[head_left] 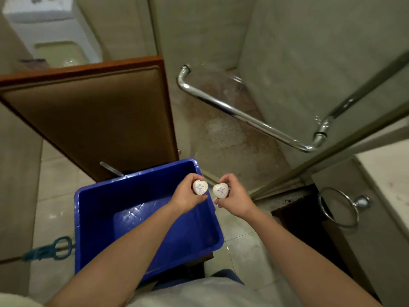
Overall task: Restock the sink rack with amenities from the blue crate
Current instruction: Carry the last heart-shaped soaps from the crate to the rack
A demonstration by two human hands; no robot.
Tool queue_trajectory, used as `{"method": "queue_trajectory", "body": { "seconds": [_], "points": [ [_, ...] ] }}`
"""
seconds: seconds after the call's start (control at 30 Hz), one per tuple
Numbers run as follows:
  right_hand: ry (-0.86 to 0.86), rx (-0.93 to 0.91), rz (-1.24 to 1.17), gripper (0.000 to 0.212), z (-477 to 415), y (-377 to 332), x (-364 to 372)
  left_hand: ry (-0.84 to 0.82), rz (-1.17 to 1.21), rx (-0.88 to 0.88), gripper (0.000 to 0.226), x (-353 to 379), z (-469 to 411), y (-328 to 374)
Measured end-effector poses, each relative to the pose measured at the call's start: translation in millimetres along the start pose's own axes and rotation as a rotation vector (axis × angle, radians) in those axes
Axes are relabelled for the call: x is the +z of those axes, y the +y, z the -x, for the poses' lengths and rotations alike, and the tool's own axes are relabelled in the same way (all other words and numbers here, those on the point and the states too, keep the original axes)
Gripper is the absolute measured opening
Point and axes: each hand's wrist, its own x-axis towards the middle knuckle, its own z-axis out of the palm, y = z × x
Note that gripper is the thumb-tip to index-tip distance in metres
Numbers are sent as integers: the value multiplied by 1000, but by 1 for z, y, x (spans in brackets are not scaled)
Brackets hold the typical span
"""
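- Left hand (187, 194): fingers (191, 178) curled and clamped on one heart-shaped amenity, thumb beneath it; held above the far right corner of the blue crate (78, 218).
- Right hand (235, 197): fingers (228, 179) curled and clamped on a second heart-shaped amenity; held just right of the crate's rim, over the tiled floor (241, 247).
- Left heart-shaped amenity (200, 187): white, small print on its face, lobes up.
- Right heart-shaped amenity (220, 190): white, same print, tilted; just beside the left one, not touching.
- Blue crate: open-topped plastic tub, directly beneath the forearms, in front of the brown door (88, 118).
- Chrome bar handle (243, 117): fixed to the glass shower door (287, 63), beyond the hands.
- Towel ring (338, 207): chrome, on the cabinet side at right.
- Toilet (44, 25): white, far upper left.
- Teal object (48, 249): left of the crate; kind unclear.
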Motion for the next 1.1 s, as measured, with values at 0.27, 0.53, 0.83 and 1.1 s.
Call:
{"method": "queue_trajectory", "body": {
  "seconds": [0.27, 0.53, 0.83, 1.1],
  "points": [
    [203, -6, -252, 52, 56, 23, -63, -235, 41, 79, 49, 48, 2, 56],
    [440, -76, -398, 51, 139, 49, -131, -449, -90, 247, 50, 118, 31, 118],
    [680, -161, -315, 49, 251, 76, -202, -554, -115, 457, 50, 205, 91, 176],
    [872, -223, -284, 46, 360, 98, -253, -691, -122, 629, 49, 292, 160, 226]
  ]
}}
